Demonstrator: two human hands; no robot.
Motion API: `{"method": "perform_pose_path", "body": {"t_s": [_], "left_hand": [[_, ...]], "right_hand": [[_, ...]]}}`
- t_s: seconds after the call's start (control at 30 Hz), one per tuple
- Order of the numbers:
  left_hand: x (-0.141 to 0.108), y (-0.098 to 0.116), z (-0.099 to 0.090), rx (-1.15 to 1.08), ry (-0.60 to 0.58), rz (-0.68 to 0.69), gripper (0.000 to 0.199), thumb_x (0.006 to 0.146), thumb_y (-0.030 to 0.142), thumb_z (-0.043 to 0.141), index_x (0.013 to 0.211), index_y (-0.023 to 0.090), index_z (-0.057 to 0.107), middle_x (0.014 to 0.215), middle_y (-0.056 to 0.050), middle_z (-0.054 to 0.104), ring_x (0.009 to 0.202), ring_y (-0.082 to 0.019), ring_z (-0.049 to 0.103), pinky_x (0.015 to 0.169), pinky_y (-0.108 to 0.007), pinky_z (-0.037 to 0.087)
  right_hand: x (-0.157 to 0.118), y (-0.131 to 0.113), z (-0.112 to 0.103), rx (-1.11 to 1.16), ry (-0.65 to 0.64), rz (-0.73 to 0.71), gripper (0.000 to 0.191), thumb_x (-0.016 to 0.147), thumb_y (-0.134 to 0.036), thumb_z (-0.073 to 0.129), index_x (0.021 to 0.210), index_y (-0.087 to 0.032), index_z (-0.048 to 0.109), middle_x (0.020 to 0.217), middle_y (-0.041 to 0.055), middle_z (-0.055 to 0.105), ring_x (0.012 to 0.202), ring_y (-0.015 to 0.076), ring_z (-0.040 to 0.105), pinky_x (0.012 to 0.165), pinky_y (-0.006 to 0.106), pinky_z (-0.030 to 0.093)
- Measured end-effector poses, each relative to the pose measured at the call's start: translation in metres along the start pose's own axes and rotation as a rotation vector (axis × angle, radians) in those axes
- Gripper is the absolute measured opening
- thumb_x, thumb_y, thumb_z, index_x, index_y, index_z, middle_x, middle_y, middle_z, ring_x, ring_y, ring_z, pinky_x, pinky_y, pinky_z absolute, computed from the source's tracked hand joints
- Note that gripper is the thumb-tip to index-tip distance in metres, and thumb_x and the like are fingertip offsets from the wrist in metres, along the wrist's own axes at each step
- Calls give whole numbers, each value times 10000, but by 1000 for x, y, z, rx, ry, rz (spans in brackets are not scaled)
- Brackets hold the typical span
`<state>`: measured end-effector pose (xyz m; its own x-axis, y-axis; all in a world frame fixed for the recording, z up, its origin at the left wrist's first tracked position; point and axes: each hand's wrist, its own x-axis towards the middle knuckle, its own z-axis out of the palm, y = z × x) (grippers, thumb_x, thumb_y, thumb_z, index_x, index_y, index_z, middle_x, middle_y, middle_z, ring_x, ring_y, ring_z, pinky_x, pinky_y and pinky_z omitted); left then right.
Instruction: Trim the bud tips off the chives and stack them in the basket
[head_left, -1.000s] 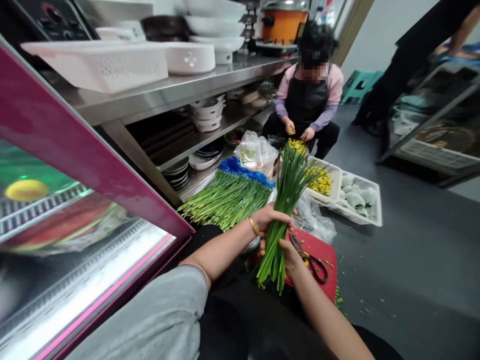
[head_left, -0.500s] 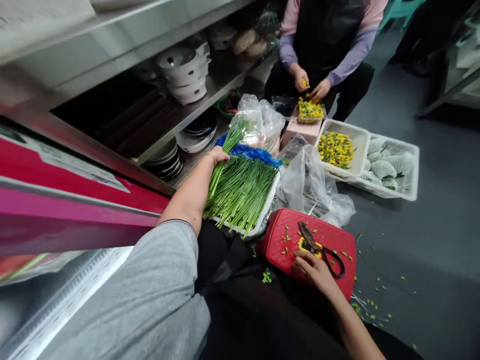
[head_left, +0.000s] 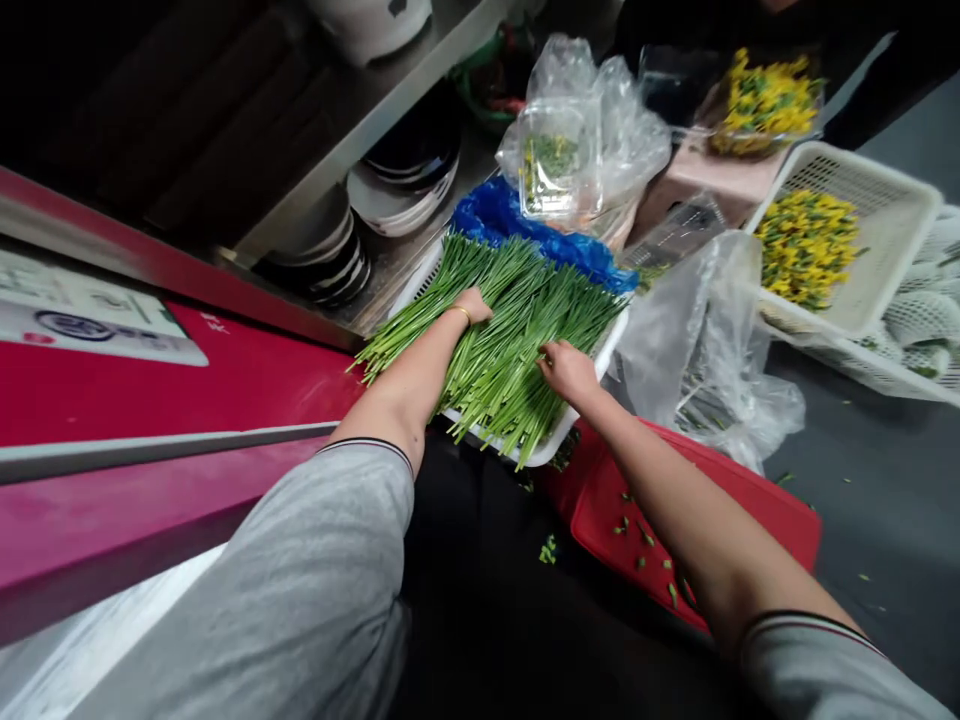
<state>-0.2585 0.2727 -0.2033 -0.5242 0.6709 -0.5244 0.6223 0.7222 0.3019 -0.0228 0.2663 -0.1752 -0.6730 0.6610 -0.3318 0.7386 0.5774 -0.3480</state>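
Long green stems (head_left: 525, 320) fill a white basket (head_left: 541, 455) lined at the back with a blue bag (head_left: 517, 215). My left hand (head_left: 474, 304), with a gold bracelet at the wrist, lies on the stems left of the middle; its fingers go down among them and are partly hidden. Over the right part of the stems is my right hand (head_left: 568, 370), fingers curled inward; whether it pinches a stem is too small to tell. A red box (head_left: 697, 480) with green scraps on top is partly behind my right forearm.
Plates (head_left: 405, 190) and bowls stand on metal shelves at the left. Behind the basket are a clear box (head_left: 560, 160) and plastic bags (head_left: 705, 350). At the right sit a white basket of yellow flowers (head_left: 806, 245) and net-wrapped produce (head_left: 926, 320). Another person's dark clothing shows at the top.
My left hand has lowered its bunch of stems onto the left side of the basket. My right hand has moved from the scissors on the red box to the stems. The view has shifted closer.
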Motion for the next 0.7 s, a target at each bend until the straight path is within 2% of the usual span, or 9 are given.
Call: {"method": "perform_pose_path", "body": {"t_s": [0.17,0.3,0.4,0.43,0.5,0.53,0.57,0.6,0.7], "left_hand": [[13,-7,7,7,-23,43,508,563,136,747,1047,29,635,1000,-148,672,962,-258,629,813,-274,491],[16,-7,12,29,9,24,546,574,165,755,1091,46,627,1055,-145,659,1026,-265,610,860,-274,482],[15,-6,13,32,14,22,538,605,184,744,1112,53,621,1095,-146,647,1052,-263,600,894,-284,472],[14,-5,13,31,11,25,534,612,189,742,1114,52,620,1097,-142,645,1055,-262,599,900,-285,470],[13,-3,12,29,1,28,537,616,197,746,1118,50,620,1086,-129,644,1061,-258,596,913,-286,467],[13,-3,12,30,-2,31,540,617,199,749,1119,48,620,1079,-121,643,1068,-257,592,921,-287,465],[12,-2,11,32,-2,33,542,618,200,751,1120,45,619,1075,-116,641,1077,-258,588,930,-289,462],[11,-1,11,35,0,34,545,617,200,754,1121,41,619,1074,-114,639,1086,-260,584,940,-292,459],[9,0,10,47,5,29,548,618,196,752,1123,35,614,1094,-123,635,1102,-265,577,953,-294,457]], "right_hand": [[41,-13,32,-74,-102,-2,304,881,-307,495,1089,-108,595,1093,191,619,936,263,632,756,334,480],[48,-7,34,-47,-126,-18,230,874,-226,476,998,-111,634,1001,150,672,918,220,630,771,294,462],[25,4,16,72,-159,-52,192,835,-204,498,905,-120,656,874,93,694,786,167,630,704,254,459],[11,8,9,155,-247,-109,182,817,-194,504,877,-131,664,811,65,693,714,146,621,660,239,457],[-18,13,-4,265,-511,-280,154,773,-195,540,809,-168,687,673,11,667,569,113,581,561,216,436],[-30,13,-8,242,-608,-348,136,756,-205,563,768,-186,698,621,1,648,526,109,563,524,215,423],[-38,9,-11,174,-633,-380,127,748,-218,581,737,-199,706,599,5,639,515,116,560,507,222,416],[-41,2,-11,87,-577,-372,128,753,-238,592,727,-206,714,612,20,647,537,133,574,512,235,420],[-22,-33,-3,-57,-242,-249,218,840,-304,532,876,-208,725,826,81,705,758,203,648,630,288,479]]}}
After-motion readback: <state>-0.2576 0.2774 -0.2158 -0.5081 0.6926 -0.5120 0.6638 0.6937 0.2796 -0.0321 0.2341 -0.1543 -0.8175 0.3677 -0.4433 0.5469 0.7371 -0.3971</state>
